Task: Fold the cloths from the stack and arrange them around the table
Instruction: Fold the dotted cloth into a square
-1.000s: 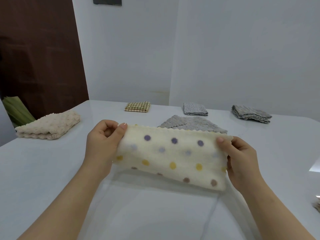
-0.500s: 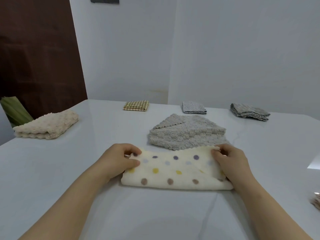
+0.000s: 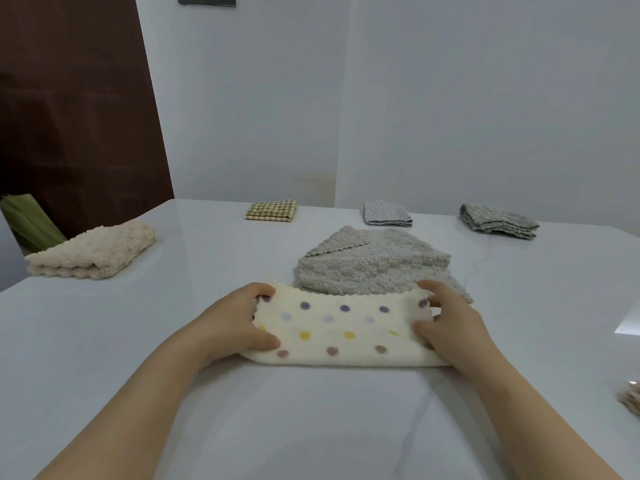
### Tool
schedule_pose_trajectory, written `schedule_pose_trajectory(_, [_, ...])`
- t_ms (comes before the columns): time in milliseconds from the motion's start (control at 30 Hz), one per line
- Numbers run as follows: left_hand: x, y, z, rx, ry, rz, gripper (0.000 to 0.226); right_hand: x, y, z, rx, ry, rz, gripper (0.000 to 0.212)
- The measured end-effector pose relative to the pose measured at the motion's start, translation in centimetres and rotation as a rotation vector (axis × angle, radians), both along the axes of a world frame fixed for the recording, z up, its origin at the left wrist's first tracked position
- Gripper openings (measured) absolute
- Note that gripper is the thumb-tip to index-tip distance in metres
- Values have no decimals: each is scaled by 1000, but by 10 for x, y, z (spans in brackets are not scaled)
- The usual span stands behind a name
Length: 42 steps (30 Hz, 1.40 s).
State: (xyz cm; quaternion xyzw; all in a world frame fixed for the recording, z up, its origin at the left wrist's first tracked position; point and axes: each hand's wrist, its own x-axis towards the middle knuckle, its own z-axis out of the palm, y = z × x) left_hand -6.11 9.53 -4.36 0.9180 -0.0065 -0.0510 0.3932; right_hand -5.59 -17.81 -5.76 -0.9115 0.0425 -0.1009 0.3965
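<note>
A cream cloth with coloured dots lies folded in a long strip on the white table, right in front of me. My left hand grips its left end, fingers curled over the far edge and thumb on the near side. My right hand grips its right end the same way. Just behind it sits the stack, a fluffy grey cloth with one corner turned over.
Folded cloths sit around the table: a cream fluffy cloth at the left edge, a yellow checked cloth, a light grey cloth and a grey cloth along the far edge. Part of a beige cloth shows at the right edge.
The dotted cloth was held up in the air a second ago. Both hands brought it down onto the table and now hold its two ends there.
</note>
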Motion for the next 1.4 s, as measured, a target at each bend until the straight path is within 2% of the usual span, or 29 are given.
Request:
schedule_pose_trajectory(167, [-2,0,2,-61,48,-18,61,1,-2,1,8,-71,-68,48])
schedule_pose_trajectory(233, [-3,-3,0,128,-43,53,63,-2,-2,3,-92,-7,-74,53])
schedule_pose_trajectory(300, [-5,-12,-4,360,-249,164,62,-6,-2,8,-196,110,-90,65])
schedule_pose_trajectory(333, [-7,-17,-6,388,-357,171,61,-8,0,10,-265,167,-96,68])
schedule_pose_trajectory(400, [-9,-31,-11,318,-459,25,69,-10,4,14,-374,244,-93,70])
schedule_pose_trajectory(467, [-10,-45,-18,334,-429,-198,75,-10,7,14,-391,278,-77,65])
schedule_pose_trajectory(533, [-10,-53,-25,487,-323,-338,58,-10,7,13,-335,278,-54,58])
schedule_pose_trajectory(600, [-10,-56,-28,594,-212,-384,49,-9,6,12,-226,239,-31,56])
schedule_pose_trajectory(733, [-12,-59,-27,642,-165,-386,48,-9,4,11,8,58,-42,54])
schedule_pose_trajectory(833, [-14,-59,-28,682,-209,-348,52,-8,3,13,87,-37,-86,50])
schedule_pose_trajectory(1067, [-14,-61,-31,696,-170,-328,53,-7,2,10,171,84,-83,50])
schedule_pose_trajectory(1167, [-17,-62,-27,661,-203,-294,55,-4,0,11,201,-34,-99,47])
schedule_pose_trajectory(1233, [-16,-63,-23,608,-391,-197,62,-4,-1,13,230,-113,-123,45])
schedule_pose_trajectory(1267, [-15,-64,-21,509,-510,-116,65,-4,0,15,254,-145,-131,45])
schedule_pose_trajectory(1300, [-15,-64,-17,376,-546,-46,62,-5,2,16,281,-174,-134,45])
schedule_pose_trajectory(1333, [-14,-63,-15,245,-516,-4,52,-6,4,17,314,-200,-130,46])
schedule_pose_trajectory(1367, [-13,-61,-14,215,-450,-4,42,-6,7,18,359,-226,-116,46])
schedule_pose_trajectory(1400, [-11,-61,-14,315,-389,-28,37,-6,11,19,415,-247,-90,47])
